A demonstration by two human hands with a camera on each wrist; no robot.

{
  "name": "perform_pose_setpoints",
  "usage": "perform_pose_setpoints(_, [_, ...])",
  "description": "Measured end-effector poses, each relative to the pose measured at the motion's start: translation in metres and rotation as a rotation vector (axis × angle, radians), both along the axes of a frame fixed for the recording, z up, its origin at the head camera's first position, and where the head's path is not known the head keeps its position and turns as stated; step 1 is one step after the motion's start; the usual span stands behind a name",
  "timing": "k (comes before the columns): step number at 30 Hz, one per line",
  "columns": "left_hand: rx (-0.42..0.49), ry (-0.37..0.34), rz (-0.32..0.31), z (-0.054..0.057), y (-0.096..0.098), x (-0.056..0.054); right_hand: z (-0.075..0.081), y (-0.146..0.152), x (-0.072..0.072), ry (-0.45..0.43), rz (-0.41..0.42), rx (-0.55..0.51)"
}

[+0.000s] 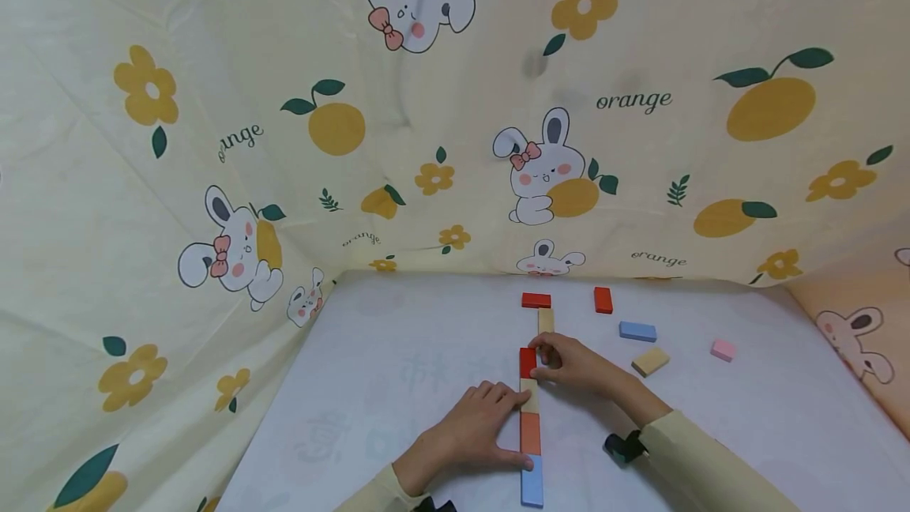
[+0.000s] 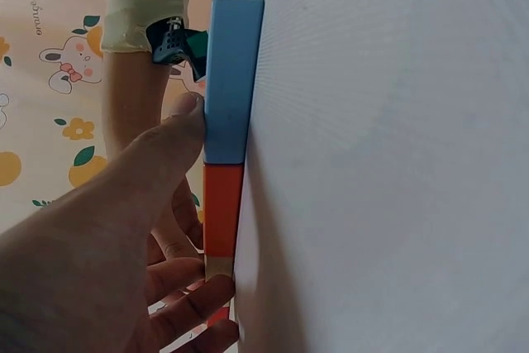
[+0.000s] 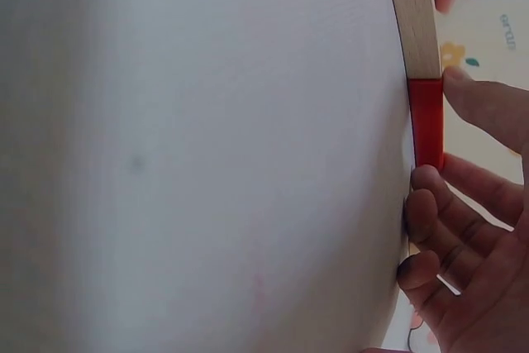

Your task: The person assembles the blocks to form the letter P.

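A straight row of blocks runs away from me on the table: a blue block [image 1: 532, 482], an orange block [image 1: 530, 433], a pale wooden block [image 1: 530, 397] and a red block [image 1: 528, 362]. My left hand [image 1: 475, 429] lies along the row's left side, its fingers extended and spread. Its thumb touches the blue block and its fingertips reach the pale wooden block. From the right, my right hand [image 1: 579, 366] pinches the red block at the row's far end. In the right wrist view, the red block [image 3: 427, 121] meets the wooden block [image 3: 416, 22] end to end.
Beyond my right hand are another pale wooden block [image 1: 545, 319] and a crosswise red block [image 1: 536, 300]. Farther right lie a red block [image 1: 603, 300], a blue block [image 1: 637, 331], a wooden block [image 1: 650, 361] and a pink block [image 1: 723, 350]. A printed cloth [image 1: 455, 85] hangs behind.
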State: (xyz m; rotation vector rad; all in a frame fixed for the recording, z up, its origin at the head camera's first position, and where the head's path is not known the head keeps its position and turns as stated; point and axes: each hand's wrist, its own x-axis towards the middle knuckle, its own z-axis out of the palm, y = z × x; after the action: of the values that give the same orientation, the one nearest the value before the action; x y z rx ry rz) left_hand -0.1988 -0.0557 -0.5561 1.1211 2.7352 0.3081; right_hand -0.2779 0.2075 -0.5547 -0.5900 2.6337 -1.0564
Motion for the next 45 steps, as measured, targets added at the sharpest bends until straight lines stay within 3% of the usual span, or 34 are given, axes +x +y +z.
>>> perform_pose_setpoints(9, [0.014,-0.022,0.016,-0.003,0.000,-0.001,0.001,0.001,0.001,0.002,0.003,-0.011])
perform_pose_setpoints(15, [0.063,-0.089,0.047,-0.002,-0.001,-0.004,0.005,0.010,-0.004,-0.025,-0.032,-0.052])
perform_pose_setpoints(19, [0.061,-0.109,0.064,-0.001,0.000,-0.008,0.009,0.015,-0.012,0.041,-0.062,-0.053])
perform_pose_setpoints(24, [0.036,-0.115,0.075,0.000,0.003,-0.014,0.009,0.023,-0.024,0.128,-0.108,0.023])
perform_pose_setpoints(35, [0.070,-0.153,0.087,-0.001,0.009,-0.029,0.003,0.035,-0.046,0.006,-0.148,0.059])
perform_pose_setpoints(45, [0.076,-0.145,0.081,-0.003,0.011,-0.032,0.002,0.036,-0.052,-0.024,-0.140,0.056])
